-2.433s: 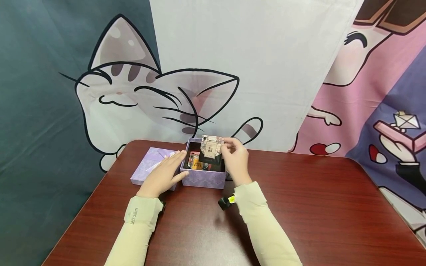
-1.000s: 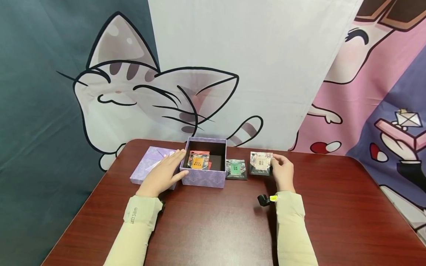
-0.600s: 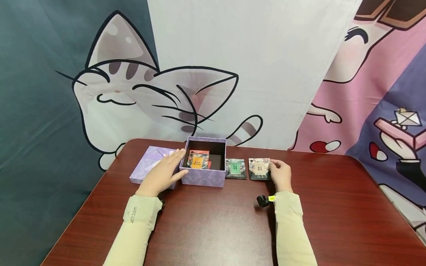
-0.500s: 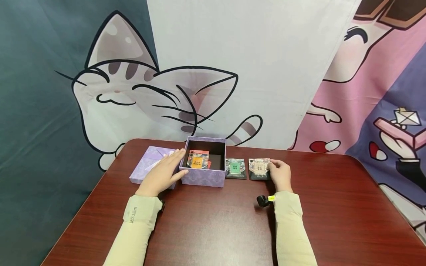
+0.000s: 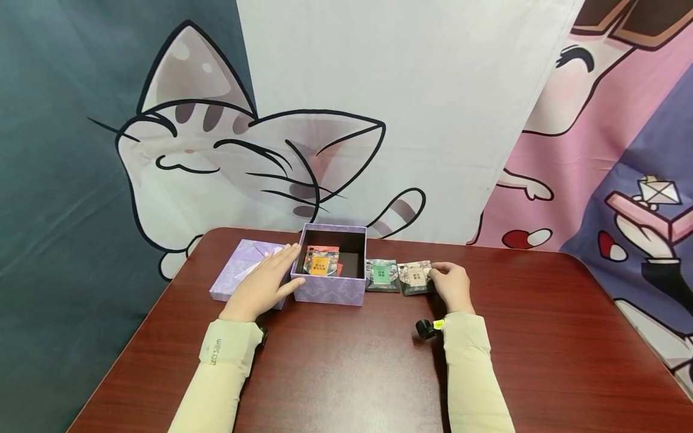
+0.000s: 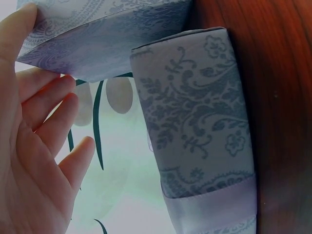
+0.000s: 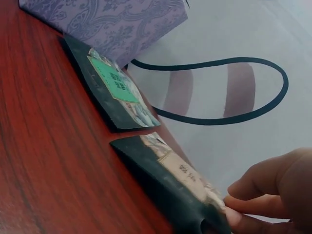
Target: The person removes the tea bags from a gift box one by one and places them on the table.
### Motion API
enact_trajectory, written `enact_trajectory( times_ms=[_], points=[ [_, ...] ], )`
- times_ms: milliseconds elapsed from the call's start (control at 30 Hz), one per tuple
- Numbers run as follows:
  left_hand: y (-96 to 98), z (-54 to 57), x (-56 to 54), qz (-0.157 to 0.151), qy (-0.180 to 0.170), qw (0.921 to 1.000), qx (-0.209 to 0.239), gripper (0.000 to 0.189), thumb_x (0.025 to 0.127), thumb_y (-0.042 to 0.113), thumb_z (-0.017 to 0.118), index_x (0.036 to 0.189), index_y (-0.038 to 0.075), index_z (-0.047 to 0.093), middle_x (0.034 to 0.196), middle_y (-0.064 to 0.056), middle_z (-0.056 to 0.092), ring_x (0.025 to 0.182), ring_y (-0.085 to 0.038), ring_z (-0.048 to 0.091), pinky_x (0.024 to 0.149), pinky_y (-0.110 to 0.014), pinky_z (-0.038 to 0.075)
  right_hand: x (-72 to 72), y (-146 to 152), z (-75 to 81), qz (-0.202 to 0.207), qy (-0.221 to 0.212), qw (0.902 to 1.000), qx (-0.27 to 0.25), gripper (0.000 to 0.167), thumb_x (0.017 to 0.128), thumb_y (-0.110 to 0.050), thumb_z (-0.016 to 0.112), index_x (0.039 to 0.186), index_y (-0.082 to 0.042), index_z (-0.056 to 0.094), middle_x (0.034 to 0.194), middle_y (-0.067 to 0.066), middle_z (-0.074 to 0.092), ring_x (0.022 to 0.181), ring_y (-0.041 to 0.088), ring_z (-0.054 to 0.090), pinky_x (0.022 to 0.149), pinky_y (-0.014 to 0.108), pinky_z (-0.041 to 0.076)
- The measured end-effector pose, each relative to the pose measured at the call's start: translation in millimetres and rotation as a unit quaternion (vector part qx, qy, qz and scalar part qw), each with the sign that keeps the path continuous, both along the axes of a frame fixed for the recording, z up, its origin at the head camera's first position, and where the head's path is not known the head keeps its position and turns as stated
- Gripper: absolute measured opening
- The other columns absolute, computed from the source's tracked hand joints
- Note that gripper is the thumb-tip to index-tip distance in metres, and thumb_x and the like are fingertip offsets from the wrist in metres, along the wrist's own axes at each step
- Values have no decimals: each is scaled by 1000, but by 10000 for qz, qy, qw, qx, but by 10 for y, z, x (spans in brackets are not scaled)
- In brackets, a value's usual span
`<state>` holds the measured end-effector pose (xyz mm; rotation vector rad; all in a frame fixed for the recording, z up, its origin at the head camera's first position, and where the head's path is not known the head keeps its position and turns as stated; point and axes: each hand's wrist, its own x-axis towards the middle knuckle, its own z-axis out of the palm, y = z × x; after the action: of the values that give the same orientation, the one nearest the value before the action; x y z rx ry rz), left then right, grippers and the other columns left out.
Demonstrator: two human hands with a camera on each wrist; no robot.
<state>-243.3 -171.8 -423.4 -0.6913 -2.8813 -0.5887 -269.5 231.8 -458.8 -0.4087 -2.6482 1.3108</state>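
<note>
My right hand [image 5: 453,285] pinches the right edge of a flat sachet with a beige label [image 5: 414,278]. The sachet lies slightly turned on the table, close beside a dark sachet with a green label [image 5: 382,275]. In the right wrist view a narrow gap separates the beige-label sachet [image 7: 180,180] from the green-label one [image 7: 114,87]. My left hand [image 5: 262,285] touches the left side of an uncovered purple patterned box [image 5: 330,292], its fingers fairly straight. Inside the box lie an orange-label sachet [image 5: 320,263] and a red piece partly beneath it.
A purple lid [image 5: 233,279] with a ribbon lies left of the box, partly under my left forearm and hand. The brown wooden table [image 5: 352,373] reaches back to a cartoon-printed cloth [image 5: 433,120].
My right hand has carried the beige-label sachet from above the box to the right and down onto the table. It then slid left toward the green-label sachet. My left hand stays put.
</note>
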Motion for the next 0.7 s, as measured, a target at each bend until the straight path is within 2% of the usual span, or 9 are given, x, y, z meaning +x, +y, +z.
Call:
enact_trajectory(
  times_ms=[200, 533, 700],
  points=[
    [-2, -8, -5, 12, -21, 10000, -28, 78, 99, 46, 61, 158, 3, 33, 163, -14, 33, 149, -34, 31, 121, -55, 24, 30, 6, 88, 66, 48, 9997, 245, 33, 97, -17, 55, 118, 4, 71, 120, 26, 67, 113, 41, 60, 97, 52, 48],
    [-1, -2, -1, -20, 32, 10000, -34, 77, 100, 46, 61, 158, 3, 33, 162, -14, 34, 149, -35, 32, 121, -56, 24, 122, -140, 362, 303, 307, 9986, 295, 33, 98, -20, 54, 117, 0, 72, 113, 21, 70, 97, 33, 63, 84, 43, 50],
    [2, 6, 7, -8, 35, 10000, -29, 77, 99, 46, 61, 158, 3, 34, 162, -14, 34, 150, -34, 31, 121, -55, 24, 156, -288, 480, 547, 643, 9959, 337, 29, 99, -19, 56, 115, -2, 74, 105, 17, 73, 90, 30, 65, 77, 37, 50]
  ],
)
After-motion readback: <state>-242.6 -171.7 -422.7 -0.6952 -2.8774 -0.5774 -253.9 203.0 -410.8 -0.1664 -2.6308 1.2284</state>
